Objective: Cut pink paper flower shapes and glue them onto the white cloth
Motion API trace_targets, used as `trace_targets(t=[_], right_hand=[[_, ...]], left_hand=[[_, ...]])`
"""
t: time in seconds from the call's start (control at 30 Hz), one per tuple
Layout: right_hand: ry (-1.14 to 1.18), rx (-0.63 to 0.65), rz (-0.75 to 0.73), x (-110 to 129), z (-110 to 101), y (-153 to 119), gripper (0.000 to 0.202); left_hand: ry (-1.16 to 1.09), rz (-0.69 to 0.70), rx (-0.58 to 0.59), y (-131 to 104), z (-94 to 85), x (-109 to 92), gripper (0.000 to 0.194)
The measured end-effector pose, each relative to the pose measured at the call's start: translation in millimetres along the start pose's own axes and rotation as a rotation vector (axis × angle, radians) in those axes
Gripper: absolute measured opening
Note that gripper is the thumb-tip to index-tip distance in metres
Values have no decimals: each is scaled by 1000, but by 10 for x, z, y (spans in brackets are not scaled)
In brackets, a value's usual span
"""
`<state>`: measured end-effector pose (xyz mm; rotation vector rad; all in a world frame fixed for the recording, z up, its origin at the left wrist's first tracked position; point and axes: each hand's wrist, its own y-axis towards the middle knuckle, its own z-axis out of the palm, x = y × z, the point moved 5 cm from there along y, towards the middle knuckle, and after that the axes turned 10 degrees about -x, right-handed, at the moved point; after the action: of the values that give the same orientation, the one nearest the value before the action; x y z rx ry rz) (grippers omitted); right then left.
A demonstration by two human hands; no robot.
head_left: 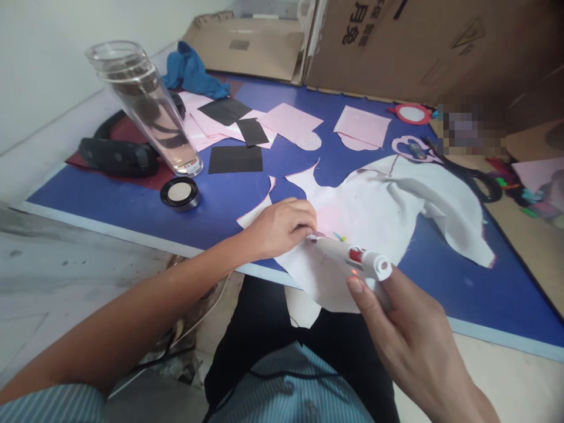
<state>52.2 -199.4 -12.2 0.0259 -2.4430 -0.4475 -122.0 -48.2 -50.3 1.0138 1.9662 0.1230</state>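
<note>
My right hand (pixel 403 329) is wrapped round a white hot glue gun (pixel 352 254); a small orange light glows on its side. The gun's nozzle points left, right at the fingertips of my left hand (pixel 286 226). Those fingers are pinched together over the cloth, and a small pale pinkish piece (pixel 318 235) shows at their tips, mostly hidden. Under both hands spreads a white cloth (pixel 374 202) with reddish stitched edges, hanging partly over the table's near edge. A pink patch (pixel 331 218) and a tiny green-yellow item lie on it beside my left hand.
The blue table (pixel 445 294) carries a clear glass bottle (pixel 154 111), its lid (pixel 180 192), black headphones (pixel 118 155), black pieces (pixel 235 160), pink sheets (pixel 291 122) and a blue cloth (pixel 194 70). Scissors (pixel 416 148) lie to the right, before a large cardboard box (pixel 396 53).
</note>
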Motion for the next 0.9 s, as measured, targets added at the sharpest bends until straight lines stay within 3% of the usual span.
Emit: trace_targets(t=[0.9], right_hand=[[-13,-51,16,-121,-38,-58,36]], left_hand=[[24,25,-6,-8,-23,-32,22]])
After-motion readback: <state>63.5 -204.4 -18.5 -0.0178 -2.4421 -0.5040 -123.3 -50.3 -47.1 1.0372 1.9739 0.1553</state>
